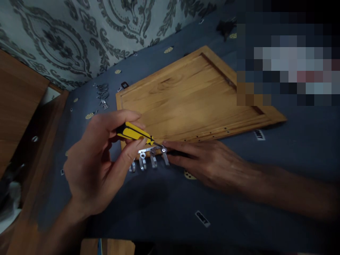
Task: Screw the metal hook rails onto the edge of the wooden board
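Note:
My left hand (92, 159) is closed around a yellow and black screwdriver (132, 132). The shaft points right and down, its tip at a screw on the rightmost metal hook (165, 158). Several similar silver hooks (142, 161) sit in a row along the near edge of a framed wooden panel (180, 99), by its left corner. From the right, my right hand (212, 161) reaches in with extended fingers, their tips pinching at the rightmost hook beside the screw. Small dark holes run along the panel's near edge, right of my fingers.
Loose metal hooks (103, 95) lie on the dark blue patterned cloth (159, 209) behind my left hand. Patterned wallpaper (119, 28) rises behind, and a brown wooden furniture piece (21, 99) stands at the left. The upper right is blurred out.

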Available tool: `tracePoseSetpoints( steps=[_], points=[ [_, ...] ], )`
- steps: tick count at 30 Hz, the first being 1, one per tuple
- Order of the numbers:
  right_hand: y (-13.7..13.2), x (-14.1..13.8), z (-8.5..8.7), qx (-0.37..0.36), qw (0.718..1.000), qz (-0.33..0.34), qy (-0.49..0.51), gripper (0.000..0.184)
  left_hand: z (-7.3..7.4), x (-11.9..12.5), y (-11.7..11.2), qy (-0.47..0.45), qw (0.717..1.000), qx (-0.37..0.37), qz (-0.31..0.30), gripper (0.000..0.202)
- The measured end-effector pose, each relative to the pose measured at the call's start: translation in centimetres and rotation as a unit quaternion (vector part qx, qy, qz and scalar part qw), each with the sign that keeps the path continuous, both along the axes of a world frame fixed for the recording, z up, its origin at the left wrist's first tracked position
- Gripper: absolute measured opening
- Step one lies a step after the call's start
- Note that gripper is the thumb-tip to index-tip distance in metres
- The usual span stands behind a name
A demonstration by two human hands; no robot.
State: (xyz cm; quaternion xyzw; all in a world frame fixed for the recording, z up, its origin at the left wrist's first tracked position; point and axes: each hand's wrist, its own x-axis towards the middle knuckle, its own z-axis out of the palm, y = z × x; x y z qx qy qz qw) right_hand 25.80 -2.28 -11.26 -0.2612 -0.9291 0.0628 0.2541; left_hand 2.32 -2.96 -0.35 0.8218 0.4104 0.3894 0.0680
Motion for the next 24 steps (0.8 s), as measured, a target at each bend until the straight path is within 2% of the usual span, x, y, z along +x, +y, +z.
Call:
tracePoseSetpoints(
  steps=[9,13,19,24],
  points=[
    [0.0,0.0,0.5,-0.012,1.0,-0.002,-0.014,0.052,0.0,-0.1,0.1,-0.004,1.0,0.0,0.012,0.053],
    [0.0,0.0,0.1,-0.013,1.0,0.006,-0.011,0.054,0.0,0.0,0.0,-0.005,1.0,-0.003,0.016,0.05],
    [0.0,-0.1,-0.5,0.006,1.0,-0.005,0.013,0.053,-0.1,0.2,-0.2,-0.018,1.0,-0.001,-0.008,0.052],
    [0.2,-0.2,-1.2,0.019,0.999,0.001,0.042,0.054,0.1,0.0,-0.2,0.026,0.999,0.014,0.017,0.045]
  ],
)
